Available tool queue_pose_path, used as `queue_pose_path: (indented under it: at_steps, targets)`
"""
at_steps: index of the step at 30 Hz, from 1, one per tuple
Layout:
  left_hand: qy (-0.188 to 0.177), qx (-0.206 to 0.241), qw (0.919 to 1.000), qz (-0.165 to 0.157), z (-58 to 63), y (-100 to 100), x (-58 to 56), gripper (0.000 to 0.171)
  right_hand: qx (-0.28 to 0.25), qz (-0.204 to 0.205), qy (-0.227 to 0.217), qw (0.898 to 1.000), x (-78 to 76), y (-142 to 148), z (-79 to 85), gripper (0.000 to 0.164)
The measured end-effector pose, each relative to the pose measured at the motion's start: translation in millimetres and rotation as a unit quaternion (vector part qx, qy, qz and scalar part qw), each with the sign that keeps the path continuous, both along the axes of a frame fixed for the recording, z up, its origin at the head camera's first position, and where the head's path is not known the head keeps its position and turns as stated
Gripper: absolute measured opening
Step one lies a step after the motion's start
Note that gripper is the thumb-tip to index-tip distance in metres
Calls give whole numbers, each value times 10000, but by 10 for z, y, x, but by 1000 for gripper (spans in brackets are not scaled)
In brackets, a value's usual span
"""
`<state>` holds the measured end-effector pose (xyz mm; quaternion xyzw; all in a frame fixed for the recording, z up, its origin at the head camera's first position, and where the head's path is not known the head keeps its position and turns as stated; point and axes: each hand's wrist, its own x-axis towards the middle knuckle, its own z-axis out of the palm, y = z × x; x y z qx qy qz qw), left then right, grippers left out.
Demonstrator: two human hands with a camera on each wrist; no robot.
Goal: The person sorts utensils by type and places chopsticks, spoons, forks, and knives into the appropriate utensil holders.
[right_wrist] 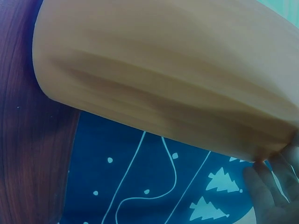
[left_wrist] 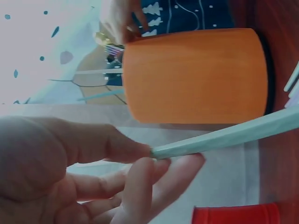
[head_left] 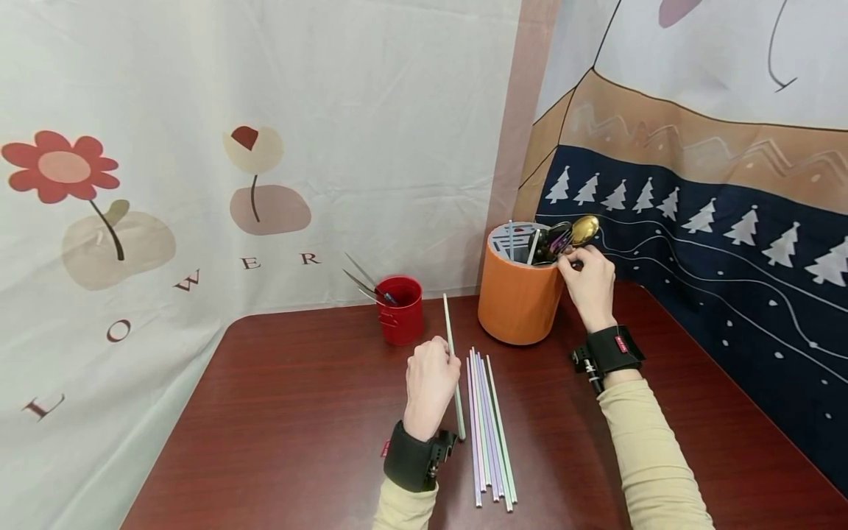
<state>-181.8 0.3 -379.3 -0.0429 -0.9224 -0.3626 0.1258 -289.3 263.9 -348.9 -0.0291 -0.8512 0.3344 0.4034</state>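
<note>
A pale green chopstick [head_left: 447, 316] is pinched between the thumb and fingers of my left hand [head_left: 432, 383], held beside the other chopsticks. The left wrist view shows the same chopstick [left_wrist: 233, 136] slanting away from the fingertips. My right hand [head_left: 591, 288] holds the rim of an orange utensil holder [head_left: 517, 305] on its right side, fingers bent over the edge. In the right wrist view the holder's wall [right_wrist: 140, 70] fills most of the picture. A gold spoon [head_left: 585, 230], dark utensils and two pale chopsticks stick out of the grey slotted top [head_left: 498, 243].
Several pastel chopsticks [head_left: 486, 427] lie in a loose bundle on the dark red table [head_left: 298, 412], right of my left hand. A red cup [head_left: 400, 316] with thin metal utensils stands at the back. Printed cloths [head_left: 384, 132] hang behind and to the right.
</note>
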Motion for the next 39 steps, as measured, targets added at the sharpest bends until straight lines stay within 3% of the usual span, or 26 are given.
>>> queue_pose_path:
  at_steps: [7,14,25,30,35,39]
  targets:
    - [847,355,9955,250,102,12,65,11,7,-26,-3,10000,2,-5,3,21]
    - [1522,1018,9828,232,130,50,86,13,-30,-16,-35,10000,9,2,-4,22]
    - [2438,1895,9511,-3,206,115,101,11,-6,-35,-32,10000,3,-2,-10,21]
    - [3032,2062,9298,-310,387,172,68,13,-33,2,-78,10000,5,-9,-9,21]
    - [3626,2087,9064,-580,615,253,-45,15,-22,-16,-75,10000,6,-1,-8,22]
    - [3835,1990,8991,-705,735,337,-166,14,-5,-50,-114,9999,9,12,-9,21]
